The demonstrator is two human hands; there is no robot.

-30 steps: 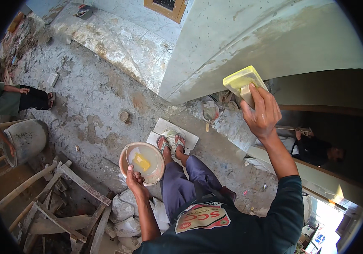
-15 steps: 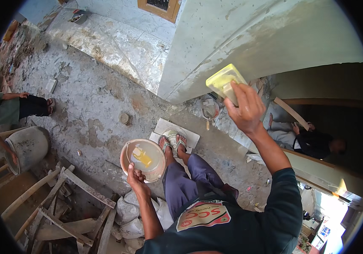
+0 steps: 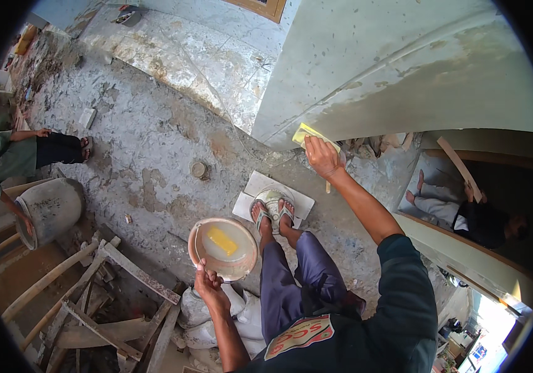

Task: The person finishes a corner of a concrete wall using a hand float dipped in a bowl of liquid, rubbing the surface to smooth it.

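Note:
My right hand (image 3: 323, 156) is closed around a yellow plastering float (image 3: 307, 132), its face turned toward the grey plastered wall (image 3: 366, 68). The float overlaps the wall's lower edge; whether it touches cannot be told. Lower down, my left hand (image 3: 211, 287) grips the thin handle of a round, pale orange bucket (image 3: 254, 252), which hangs left of my legs. Inside the bucket is cloudy greyish liquid, with a yellow rectangular shape (image 3: 221, 241) showing in it. My sandalled feet (image 3: 272, 212) stand on a round pale support over light tiles (image 3: 303, 202).
Wooden trestles (image 3: 111, 273) and pale sacks (image 3: 241, 314) crowd the lower left. A person (image 3: 14, 155) with a hand on a drum (image 3: 55, 202) is at the far left. Another person (image 3: 471, 214) sits in the doorway at right, holding a plank (image 3: 459, 163). A small round container (image 3: 199, 170) stands on rough ground.
My right hand has moved left and down relative to the wall with the float, which has tilted more edge-on. The bucket is still in my left hand. The whole view has shifted slightly.

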